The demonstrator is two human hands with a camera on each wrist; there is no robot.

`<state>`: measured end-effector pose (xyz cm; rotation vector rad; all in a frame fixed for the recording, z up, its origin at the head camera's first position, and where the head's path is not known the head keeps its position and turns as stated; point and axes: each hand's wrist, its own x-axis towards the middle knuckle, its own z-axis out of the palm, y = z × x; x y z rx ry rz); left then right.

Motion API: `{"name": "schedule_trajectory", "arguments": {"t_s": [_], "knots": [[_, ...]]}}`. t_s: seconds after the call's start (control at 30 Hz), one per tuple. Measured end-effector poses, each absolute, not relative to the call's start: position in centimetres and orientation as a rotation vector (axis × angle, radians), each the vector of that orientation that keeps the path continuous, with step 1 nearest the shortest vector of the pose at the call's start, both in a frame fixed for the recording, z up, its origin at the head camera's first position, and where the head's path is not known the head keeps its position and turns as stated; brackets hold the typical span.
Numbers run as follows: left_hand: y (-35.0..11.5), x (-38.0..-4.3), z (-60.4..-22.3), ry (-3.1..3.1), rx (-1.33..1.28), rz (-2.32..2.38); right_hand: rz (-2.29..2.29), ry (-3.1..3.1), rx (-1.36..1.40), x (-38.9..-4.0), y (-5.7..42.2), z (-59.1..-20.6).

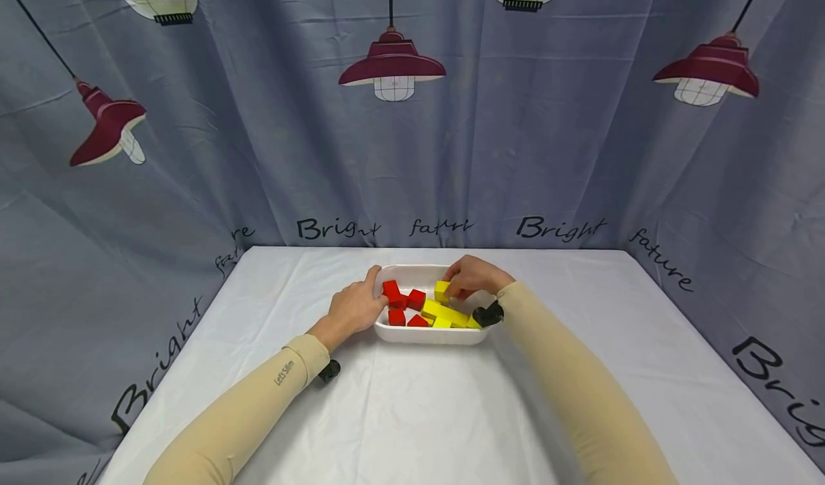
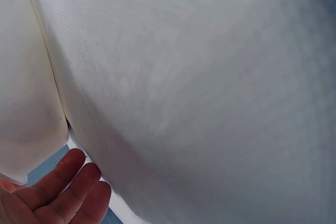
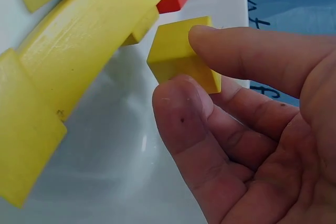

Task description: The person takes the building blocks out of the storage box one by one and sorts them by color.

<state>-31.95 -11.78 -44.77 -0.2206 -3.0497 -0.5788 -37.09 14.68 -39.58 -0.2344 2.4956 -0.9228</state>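
Note:
A white tray with rounded corners stands toward the far side of the table, holding red and yellow blocks. My left hand grips its left end, the thumb over the rim and the fingers along the outside. At the tray's right end, my right hand pinches a small yellow cube between thumb and fingers, above the tray floor. Nearby lies a long yellow block, with other yellow blocks around it. Several red blocks are gathered in the left half of the tray.
White cloth covers the table. A grey-blue curtain printed with lamps and lettering hangs behind it and along both sides. Black wrist cameras sit at both wrists, the right one overlapping the tray's right front corner.

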Motion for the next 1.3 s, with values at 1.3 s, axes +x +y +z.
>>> {"name": "schedule_trajectory", "arguments": {"t_s": [1.3], "knots": [[-11.8,-31.9,-44.6,-3.069,-0.219,-0.615,-1.197,2.66,-0.062,-38.7,22.6,-37.5]]}}
